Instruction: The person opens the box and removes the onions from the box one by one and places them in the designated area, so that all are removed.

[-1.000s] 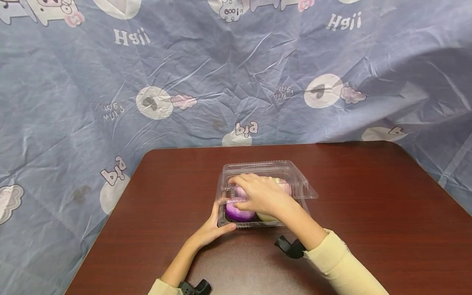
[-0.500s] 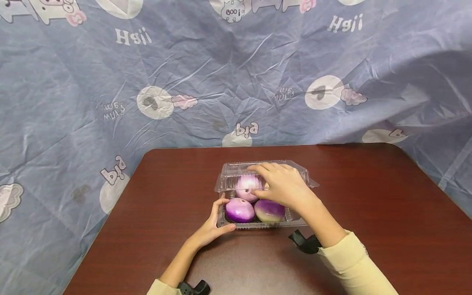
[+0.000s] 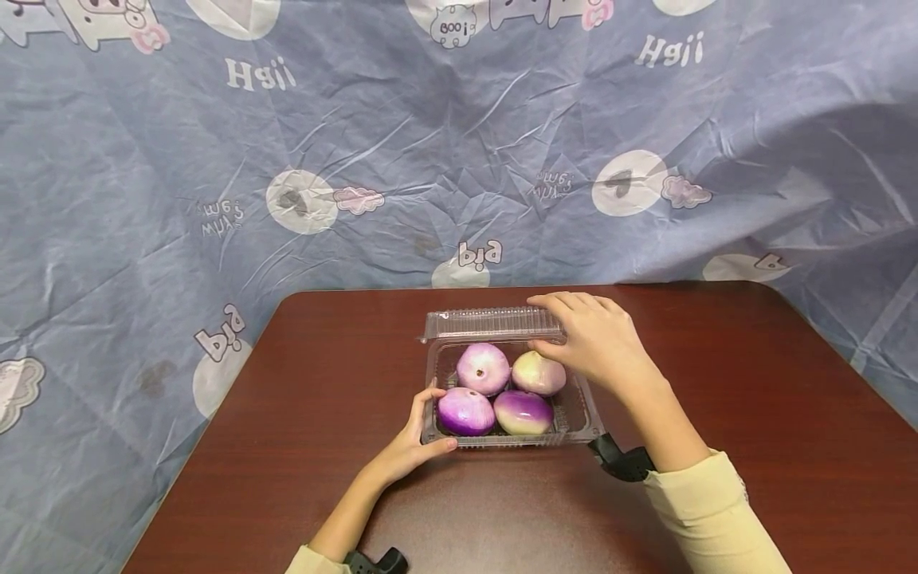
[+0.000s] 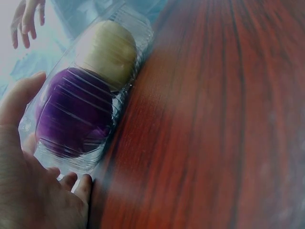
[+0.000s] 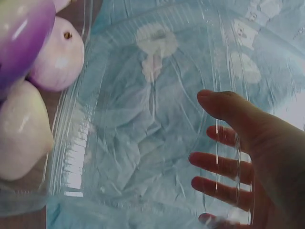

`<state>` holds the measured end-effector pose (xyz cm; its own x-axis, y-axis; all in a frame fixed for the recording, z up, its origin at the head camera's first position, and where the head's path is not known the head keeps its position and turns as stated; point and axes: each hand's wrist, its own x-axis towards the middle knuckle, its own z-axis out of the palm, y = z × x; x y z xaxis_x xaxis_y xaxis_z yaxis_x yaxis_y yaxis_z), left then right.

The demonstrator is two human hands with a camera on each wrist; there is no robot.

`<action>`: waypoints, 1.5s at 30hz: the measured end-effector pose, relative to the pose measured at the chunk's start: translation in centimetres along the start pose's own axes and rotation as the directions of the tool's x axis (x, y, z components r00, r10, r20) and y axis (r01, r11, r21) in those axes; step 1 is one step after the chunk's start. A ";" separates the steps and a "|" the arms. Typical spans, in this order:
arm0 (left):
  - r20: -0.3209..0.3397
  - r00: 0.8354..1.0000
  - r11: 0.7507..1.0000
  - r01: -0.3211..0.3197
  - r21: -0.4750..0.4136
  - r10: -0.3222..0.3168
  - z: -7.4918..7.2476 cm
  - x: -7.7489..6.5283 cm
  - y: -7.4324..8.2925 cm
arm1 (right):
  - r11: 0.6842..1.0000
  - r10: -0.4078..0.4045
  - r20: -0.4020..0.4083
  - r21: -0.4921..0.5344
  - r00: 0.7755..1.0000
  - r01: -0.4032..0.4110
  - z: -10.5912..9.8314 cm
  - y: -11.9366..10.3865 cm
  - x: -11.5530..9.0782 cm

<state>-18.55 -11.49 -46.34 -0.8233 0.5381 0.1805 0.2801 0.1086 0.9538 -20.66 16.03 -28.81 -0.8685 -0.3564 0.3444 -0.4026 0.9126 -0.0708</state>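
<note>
A clear plastic clamshell box (image 3: 582,437) sits on the table with its lid (image 3: 484,323) raised at the back. Several onions lie inside: two purple ones in front, a pinkish-purple onion (image 3: 484,369) and a pale onion (image 3: 538,373) behind. My left hand (image 3: 412,442) grips the box's front left corner, thumb along the front; the left wrist view shows it beside a purple onion (image 4: 76,112) through the clear wall. My right hand (image 3: 598,339) holds the lid's edge; in the right wrist view the thumb is on the near side and the fingers show through the plastic.
The brown wooden table (image 3: 344,351) reaches out on both sides of the box. Behind its far edge hangs a wrinkled blue printed cloth (image 3: 402,143). A black strap camera mount (image 3: 622,461) sits on my right wrist, another (image 3: 376,562) on the left.
My right hand has moved up, back and to the right, swinging the lid open off the onions. The onions now show uncovered. My left hand has stayed at the box corner.
</note>
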 end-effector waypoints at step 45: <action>0.000 1.000 1.000 -0.015 -0.012 0.015 0.0 0.1 0.1 | 0.452 0.131 0.183 0.864 0.974 -0.223 10.8 8.4 -0.3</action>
<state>-18.58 -11.45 -46.23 -0.8191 0.5396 0.1947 0.2865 0.0907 0.9538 -26.92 21.63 -39.64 -0.9518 -0.2646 0.1552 -0.2383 0.3192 -0.9173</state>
